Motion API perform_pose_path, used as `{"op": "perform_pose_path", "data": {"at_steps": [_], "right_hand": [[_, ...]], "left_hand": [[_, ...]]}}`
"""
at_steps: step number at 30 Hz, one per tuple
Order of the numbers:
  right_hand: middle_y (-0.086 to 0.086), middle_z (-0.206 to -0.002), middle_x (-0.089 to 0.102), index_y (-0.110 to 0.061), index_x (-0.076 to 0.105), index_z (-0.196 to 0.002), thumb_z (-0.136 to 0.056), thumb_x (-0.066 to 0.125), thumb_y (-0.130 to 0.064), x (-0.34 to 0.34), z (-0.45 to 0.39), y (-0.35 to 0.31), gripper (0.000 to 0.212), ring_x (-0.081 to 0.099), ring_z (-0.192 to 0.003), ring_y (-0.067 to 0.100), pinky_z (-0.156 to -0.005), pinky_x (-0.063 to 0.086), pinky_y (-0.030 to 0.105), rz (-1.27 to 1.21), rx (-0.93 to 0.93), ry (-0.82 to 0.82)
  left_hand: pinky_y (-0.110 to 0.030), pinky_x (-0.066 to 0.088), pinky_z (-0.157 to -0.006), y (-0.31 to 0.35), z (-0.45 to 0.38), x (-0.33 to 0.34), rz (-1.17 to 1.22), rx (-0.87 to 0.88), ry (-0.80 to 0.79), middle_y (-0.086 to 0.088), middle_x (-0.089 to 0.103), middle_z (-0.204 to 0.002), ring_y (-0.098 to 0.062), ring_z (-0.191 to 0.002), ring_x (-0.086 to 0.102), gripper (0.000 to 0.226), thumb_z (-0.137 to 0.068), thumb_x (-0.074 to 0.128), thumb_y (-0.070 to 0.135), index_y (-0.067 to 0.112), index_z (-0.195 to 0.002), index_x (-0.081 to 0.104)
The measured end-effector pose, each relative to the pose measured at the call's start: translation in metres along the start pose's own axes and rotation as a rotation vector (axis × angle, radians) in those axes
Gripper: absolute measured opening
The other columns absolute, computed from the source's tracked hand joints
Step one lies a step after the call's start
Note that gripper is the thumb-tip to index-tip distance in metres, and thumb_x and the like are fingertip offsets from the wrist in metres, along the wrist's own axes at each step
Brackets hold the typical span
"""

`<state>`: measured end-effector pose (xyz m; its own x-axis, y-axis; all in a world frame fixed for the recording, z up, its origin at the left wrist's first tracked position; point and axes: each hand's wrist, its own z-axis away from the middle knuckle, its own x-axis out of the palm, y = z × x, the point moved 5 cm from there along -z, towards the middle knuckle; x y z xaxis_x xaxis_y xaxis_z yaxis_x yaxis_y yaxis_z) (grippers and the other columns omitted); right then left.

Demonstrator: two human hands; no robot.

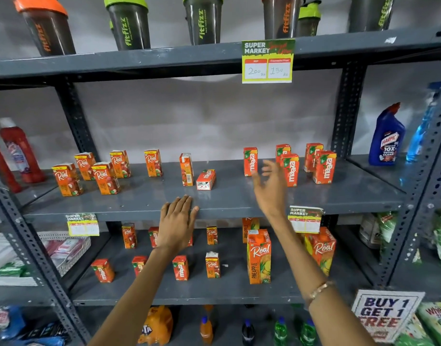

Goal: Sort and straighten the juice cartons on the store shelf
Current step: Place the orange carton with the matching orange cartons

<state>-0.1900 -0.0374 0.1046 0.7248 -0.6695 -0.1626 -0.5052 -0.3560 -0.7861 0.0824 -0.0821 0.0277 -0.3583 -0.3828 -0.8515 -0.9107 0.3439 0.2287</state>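
Note:
On the middle grey shelf [239,196], several small Real cartons [67,179] stand at the left. One Real carton [186,169] stands turned sideways near the middle. Beside it a Maaza carton [206,180] lies on its side. Several Maaza cartons [324,167] stand upright at the right. My left hand [178,222] rests flat on the shelf's front edge, just in front of the fallen carton. My right hand [270,188] hovers above the shelf with fingers spread, between the Maaza carton [250,161] and those at the right. It holds nothing.
The shelf below holds more small Real and Maaza cartons [180,267] and two tall Real pineapple cartons [258,257]. Shaker bottles [129,23] line the top shelf. A Harpic bottle [387,136] stands at the right, a red bottle [19,151] at the left. Price tags [267,61] hang from shelf edges.

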Motion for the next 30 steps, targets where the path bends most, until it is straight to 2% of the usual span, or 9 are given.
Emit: {"op": "perform_pose_path", "data": {"at_steps": [3,6,9,12,21,24,26,28,30], "right_hand": [[0.012,-0.104,0.065,-0.008,0.05,-0.131,-0.09,0.065,-0.044,0.047,0.002,0.002,0.056,0.065,-0.095,0.022,-0.08,0.054,0.031,0.026,0.156,-0.178],[0.016,-0.111,0.064,-0.003,0.054,-0.124,-0.086,0.067,-0.049,0.073,-0.005,0.001,0.061,0.064,-0.104,0.027,-0.082,0.051,0.034,0.094,0.293,-0.285],[0.022,-0.113,0.068,-0.001,0.07,-0.102,-0.082,0.069,-0.052,0.05,-0.03,-0.008,0.055,0.065,-0.109,0.035,-0.091,0.053,0.038,0.145,0.292,-0.213],[0.018,-0.129,0.062,-0.006,0.067,-0.12,-0.077,0.069,-0.06,0.034,-0.048,0.006,0.069,0.056,-0.124,0.038,-0.105,0.046,0.048,0.343,0.383,-0.217],[0.018,-0.124,0.066,-0.007,0.068,-0.115,-0.086,0.058,-0.055,0.022,-0.054,0.019,0.057,0.06,-0.117,0.035,-0.09,0.045,0.036,0.523,0.371,-0.334],[0.021,-0.126,0.058,-0.006,0.061,-0.111,-0.09,0.061,-0.043,0.019,-0.042,0.025,0.042,0.06,-0.116,0.036,-0.098,0.05,0.044,0.348,0.301,-0.365],[0.018,-0.121,0.06,-0.011,0.056,-0.106,-0.088,0.07,-0.03,0.012,-0.03,0.027,0.029,0.065,-0.104,0.026,-0.084,0.057,0.039,0.081,0.3,-0.343],[0.012,-0.12,0.062,-0.017,0.054,-0.109,-0.083,0.076,-0.019,-0.001,-0.012,0.026,0.034,0.065,-0.094,0.015,-0.07,0.057,0.027,-0.121,0.359,-0.323],[0.012,-0.124,0.063,-0.013,0.052,-0.121,-0.08,0.078,-0.01,-0.007,0.004,0.025,0.05,0.067,-0.103,0.021,-0.076,0.061,0.033,-0.369,0.484,-0.319]], "left_hand": [[-0.044,0.011,-0.128,0.017,0.005,0.004,0.02,0.061,-0.029,0.002,0.033,-0.163,-0.02,-0.154,0.025,0.065,-0.102,0.013,0.058,0.024,-0.154,0.031],[-0.039,0.005,-0.126,0.034,0.001,0.014,0.042,0.1,-0.051,0.003,0.029,-0.164,-0.018,-0.154,0.022,0.063,-0.103,0.015,0.058,0.025,-0.156,0.027],[-0.034,0.002,-0.123,0.089,-0.006,0.008,0.085,0.205,-0.034,0.002,0.03,-0.164,-0.017,-0.154,0.022,0.063,-0.104,0.017,0.057,0.024,-0.155,0.028],[-0.034,0.0,-0.123,0.121,-0.009,0.015,0.135,0.244,-0.04,0.003,0.029,-0.165,-0.016,-0.154,0.021,0.064,-0.103,0.015,0.059,0.025,-0.155,0.028],[-0.034,-0.001,-0.123,0.132,-0.002,0.028,0.119,0.239,-0.038,0.004,0.025,-0.166,-0.016,-0.156,0.017,0.065,-0.102,0.012,0.059,0.025,-0.156,0.025],[-0.034,-0.002,-0.123,0.126,0.002,0.032,0.112,0.229,-0.042,0.004,0.023,-0.166,-0.016,-0.156,0.016,0.066,-0.102,0.011,0.059,0.025,-0.157,0.024],[-0.033,-0.003,-0.123,0.122,0.005,0.036,0.118,0.218,-0.054,0.005,0.022,-0.167,-0.015,-0.156,0.014,0.065,-0.102,0.011,0.059,0.025,-0.157,0.023],[-0.033,-0.004,-0.122,0.12,0.011,0.042,0.116,0.205,-0.068,0.006,0.02,-0.167,-0.015,-0.156,0.013,0.065,-0.103,0.012,0.06,0.026,-0.157,0.021],[-0.032,-0.005,-0.122,0.113,0.015,0.047,0.112,0.191,-0.073,0.007,0.019,-0.167,-0.014,-0.156,0.012,0.065,-0.102,0.011,0.061,0.027,-0.157,0.02]]}}
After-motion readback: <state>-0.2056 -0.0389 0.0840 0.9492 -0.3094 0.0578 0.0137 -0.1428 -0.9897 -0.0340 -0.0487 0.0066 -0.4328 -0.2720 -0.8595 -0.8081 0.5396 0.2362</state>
